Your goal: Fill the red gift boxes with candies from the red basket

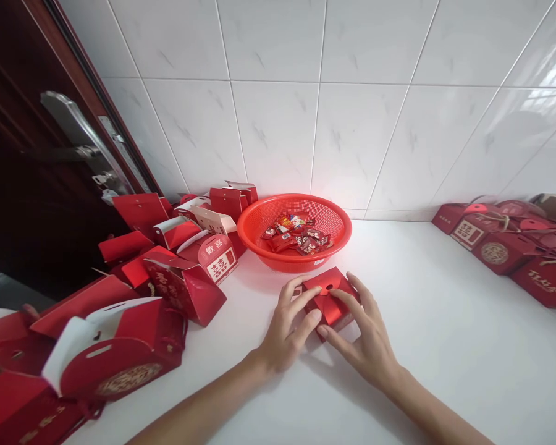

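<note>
A small red gift box with a dark round hole in its top flap rests on the white table, between my two hands. My left hand curls around its left side, with fingertips on the flap and the thumb at the near edge. From the right, my right hand grips the same box, its index finger beside the hole and its thumb low on the near side. Just behind the box stands a red plastic basket with several wrapped candies in it.
Several open red gift boxes crowd the table's left side. More red boxes, apparently closed, stand at the back right against the tiled wall. A dark door with a metal handle is at the far left.
</note>
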Motion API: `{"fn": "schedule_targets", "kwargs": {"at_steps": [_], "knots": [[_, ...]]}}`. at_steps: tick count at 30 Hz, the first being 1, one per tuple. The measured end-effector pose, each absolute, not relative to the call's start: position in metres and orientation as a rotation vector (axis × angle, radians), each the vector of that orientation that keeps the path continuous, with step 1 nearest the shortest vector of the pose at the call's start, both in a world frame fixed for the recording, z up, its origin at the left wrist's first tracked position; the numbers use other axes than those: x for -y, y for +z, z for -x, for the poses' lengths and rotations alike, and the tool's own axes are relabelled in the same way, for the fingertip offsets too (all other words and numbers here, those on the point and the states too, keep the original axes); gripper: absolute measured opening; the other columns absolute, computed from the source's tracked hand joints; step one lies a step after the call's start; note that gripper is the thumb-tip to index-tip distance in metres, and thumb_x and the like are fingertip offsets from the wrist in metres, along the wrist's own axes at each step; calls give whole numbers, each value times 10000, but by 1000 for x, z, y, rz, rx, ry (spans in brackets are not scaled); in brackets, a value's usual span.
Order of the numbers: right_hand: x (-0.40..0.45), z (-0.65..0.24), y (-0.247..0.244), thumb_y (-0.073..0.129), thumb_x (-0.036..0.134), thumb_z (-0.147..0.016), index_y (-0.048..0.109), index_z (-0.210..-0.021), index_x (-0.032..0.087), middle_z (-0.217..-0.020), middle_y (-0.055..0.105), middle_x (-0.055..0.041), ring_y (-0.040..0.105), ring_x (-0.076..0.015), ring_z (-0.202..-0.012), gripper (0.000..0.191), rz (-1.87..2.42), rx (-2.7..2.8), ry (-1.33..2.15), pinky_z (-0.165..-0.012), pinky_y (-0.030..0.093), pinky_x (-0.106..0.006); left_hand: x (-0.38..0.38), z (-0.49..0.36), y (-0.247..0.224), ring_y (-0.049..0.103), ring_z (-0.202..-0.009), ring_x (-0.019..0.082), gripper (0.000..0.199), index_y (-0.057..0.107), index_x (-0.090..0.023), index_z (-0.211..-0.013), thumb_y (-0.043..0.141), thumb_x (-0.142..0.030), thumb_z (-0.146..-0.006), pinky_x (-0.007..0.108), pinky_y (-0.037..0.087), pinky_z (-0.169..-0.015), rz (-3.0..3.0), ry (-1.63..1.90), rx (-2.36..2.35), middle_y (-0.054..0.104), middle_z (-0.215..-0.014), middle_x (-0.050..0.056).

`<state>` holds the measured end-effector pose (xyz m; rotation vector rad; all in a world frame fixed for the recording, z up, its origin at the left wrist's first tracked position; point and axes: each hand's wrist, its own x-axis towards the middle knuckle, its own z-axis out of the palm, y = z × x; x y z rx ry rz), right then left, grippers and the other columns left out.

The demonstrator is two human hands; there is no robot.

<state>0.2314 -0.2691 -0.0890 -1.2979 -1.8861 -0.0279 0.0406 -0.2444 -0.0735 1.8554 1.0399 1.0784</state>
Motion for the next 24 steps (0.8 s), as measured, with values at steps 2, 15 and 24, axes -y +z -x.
{"fn": "schedule_targets", "kwargs": {"at_steps": [2,15,24], "knots": [[269,-232,-88,660,520,-904,592,-1296,269,-1515,442,-191,526,-410,-1338,470,1328,1858,27,-982,537,-601,244,-40,-73,435,-1389,302,437,622,-280,-1368,496,-461,-991,467,366,-1188,-1834,1055,-1003,423,-1511,83],[246,-276,-52,717,568,-812,733,-1079,259,-1185,724,-111,683,-324,-1050,410,1296,1276,834,-800,586,-421,234,-40,-75,500,-1354,290,437,561,-224,-1320,514,-431,-939,474,412,-1128,-1403,1071,-1048,580,-1421,105],[228,-336,-40,835,470,-660,740,-1027,239,-1037,740,-76,676,-287,-956,444,1322,966,532,-743,557,-382,236,-43,-76,583,-1225,266,322,638,-220,-1153,554,-395,-896,438,489,-1043,-1412,1066,-1091,644,-1257,97]]}}
